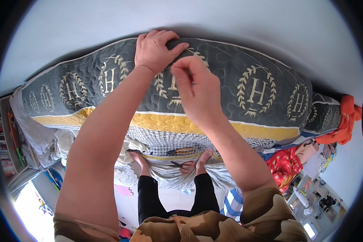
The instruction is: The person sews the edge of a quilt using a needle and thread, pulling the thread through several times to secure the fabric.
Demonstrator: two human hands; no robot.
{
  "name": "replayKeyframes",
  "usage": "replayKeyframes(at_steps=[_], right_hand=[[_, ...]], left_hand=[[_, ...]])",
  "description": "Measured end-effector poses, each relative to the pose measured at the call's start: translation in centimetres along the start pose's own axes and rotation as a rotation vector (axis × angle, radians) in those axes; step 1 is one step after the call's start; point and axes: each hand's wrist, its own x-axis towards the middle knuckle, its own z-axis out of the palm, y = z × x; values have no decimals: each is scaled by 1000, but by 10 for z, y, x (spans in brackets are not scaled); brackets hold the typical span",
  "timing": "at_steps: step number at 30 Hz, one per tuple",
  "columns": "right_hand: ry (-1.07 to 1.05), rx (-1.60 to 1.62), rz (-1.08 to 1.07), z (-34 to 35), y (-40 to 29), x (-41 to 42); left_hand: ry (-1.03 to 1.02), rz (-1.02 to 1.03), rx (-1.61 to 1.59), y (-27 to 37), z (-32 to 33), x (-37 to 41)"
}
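Note:
A dark grey quilted cover [224,81], printed with pale wreaths and letters, rises against the wall in front of me. My left hand [157,48] holds its upper edge, fingers bent over the rim and thumb on the near face. Lower and to the right, my right hand [199,90] is raised before the cover. Its thumb and forefinger are brought together; blur hides whether something thin is between them. Between my feet lie pliers [181,150] with orange-and-black handles. Orange-handled scissors [183,166] lie nearer, on grey striped fabric.
I stand on the bedding, below the cover's yellow band [160,121]. A bookshelf [6,127] is at the left. Orange cloth [346,124] and a red checked cloth [286,166] lie at the right, above a cluttered table with a white fan [302,199]. Tiled floor [172,201] shows below.

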Motion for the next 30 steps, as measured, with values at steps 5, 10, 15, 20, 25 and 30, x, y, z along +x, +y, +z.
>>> replayKeyframes(at_steps=[5, 10, 15, 20, 25, 30], right_hand=[[120, 350, 124, -23, 2, -10], [327, 726, 239, -77, 68, 10], [242, 608, 198, -78, 79, 7], [214, 586, 197, -73, 78, 8], [80, 387, 192, -73, 73, 13], [-263, -41, 61, -53, 37, 74]], left_hand=[[46, 17, 12, -2, 0, -1], [98, 30, -7, 0, 0, -1], [88, 190, -67, -30, -3, -4], [114, 212, -61, -58, -20, -21], [140, 115, -13, -41, -17, -24], [149, 130, 15, -48, -18, -25]])
